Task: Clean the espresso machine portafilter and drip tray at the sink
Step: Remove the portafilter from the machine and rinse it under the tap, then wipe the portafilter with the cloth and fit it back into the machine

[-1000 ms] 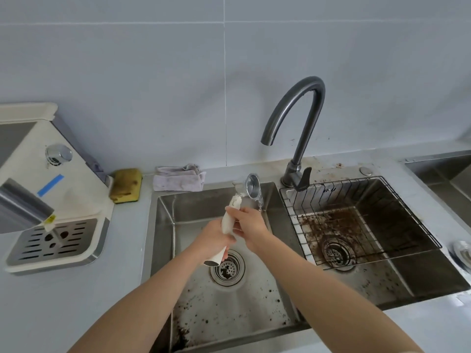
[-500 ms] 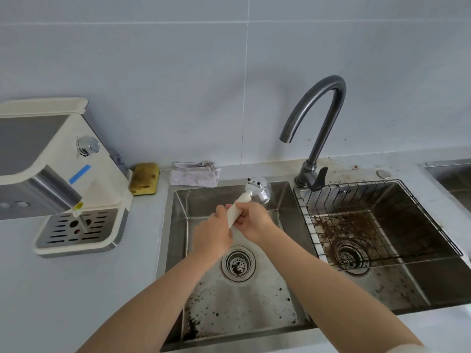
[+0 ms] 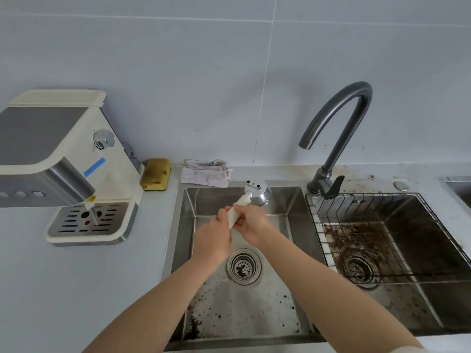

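Both hands grip the portafilter (image 3: 251, 200) by its white handle over the left sink basin (image 3: 244, 296): left hand (image 3: 212, 240) lower, right hand (image 3: 251, 221) higher, metal head toward the back rim.

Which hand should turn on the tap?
Probably the right hand: the tap lever sits on its side. The left hand also holds the portafilter handle and could keep it over the left basin.

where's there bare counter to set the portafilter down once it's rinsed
Bare counter lies in front of the espresso machine, left of the left sink basin. The back ledge is crowded by sponge and cloth. Both hands hold the portafilter.
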{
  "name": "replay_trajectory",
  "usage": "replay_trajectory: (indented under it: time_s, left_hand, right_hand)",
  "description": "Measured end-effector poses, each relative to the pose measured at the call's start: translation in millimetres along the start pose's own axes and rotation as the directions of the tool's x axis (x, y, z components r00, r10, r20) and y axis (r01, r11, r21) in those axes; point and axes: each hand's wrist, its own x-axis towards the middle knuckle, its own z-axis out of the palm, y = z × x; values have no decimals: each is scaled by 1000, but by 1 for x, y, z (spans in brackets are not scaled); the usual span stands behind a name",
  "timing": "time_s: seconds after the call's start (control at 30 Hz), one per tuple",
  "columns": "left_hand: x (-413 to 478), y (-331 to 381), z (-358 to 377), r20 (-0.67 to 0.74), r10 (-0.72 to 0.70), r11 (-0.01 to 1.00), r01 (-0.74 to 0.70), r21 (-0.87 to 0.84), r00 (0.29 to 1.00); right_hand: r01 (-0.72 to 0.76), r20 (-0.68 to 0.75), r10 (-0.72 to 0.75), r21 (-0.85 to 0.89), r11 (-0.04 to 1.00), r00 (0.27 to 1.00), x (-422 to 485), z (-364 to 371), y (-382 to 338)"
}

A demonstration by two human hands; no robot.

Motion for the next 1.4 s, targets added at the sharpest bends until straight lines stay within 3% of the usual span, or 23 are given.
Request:
replay_trajectory:
  time_s: [0.17,0.23,0.3,0.33,0.4,0.5,0.57,0.67,0.87,1.0,1.13,1.2,1.27,1.33,1.4]
  left_hand:
    - [7,-17,1,44,-64,994,68,-91,997]
    - [11,-24,0,141,-112,968,141,-210,984]
    - [15,-29,-3,274,-137,880,244,-408,952]
    - [16,-31,-3,339,-134,777,311,-547,931]
    - [17,-37,-5,475,-102,472,463,-750,874]
    - [14,-48,-9,644,-4,94,641,-761,765]
    - [14,-55,-6,701,79,-61,705,-706,709]
    - [13,-63,0,732,148,-182,746,-640,665]
    - [16,-72,16,733,109,-271,729,-628,672]
    - [18,-78,21,695,47,-275,678,-681,717]
    - [17,-89,20,676,-19,-259,649,-715,737]
    - [17,-93,20,666,-46,-259,635,-728,744]
    - [17,-97,19,659,-65,-277,621,-733,749]
    - [17,-100,19,647,-71,-283,607,-743,759]
    - [18,-103,18,637,-70,-284,597,-751,768]
  right_hand:
    - [29,34,-25,-126,992,999,12,12,5]
    - [37,9,-36,-219,975,999,18,17,8]
    - [21,-47,-36,-282,959,998,23,21,11]
    - [10,-69,-32,-301,954,997,26,23,12]
    - [-3,-103,-33,-332,943,994,31,26,15]
    - [-4,-147,-70,-451,893,987,38,28,21]
    - [1,-159,-100,-530,848,982,44,30,24]
    - [0,-153,-115,-600,800,981,51,33,28]
    - [36,-117,-166,-705,708,979,65,39,39]
    - [158,24,-220,-773,615,975,71,33,38]
    - [216,31,-345,-830,514,938,91,19,16]
    - [245,84,-395,-893,378,915,110,20,-1]
    - [288,209,-382,-943,164,900,132,25,-17]
    - [344,359,-306,-933,-104,882,152,32,-28]
    - [383,450,-205,-874,-298,869,169,40,-34]
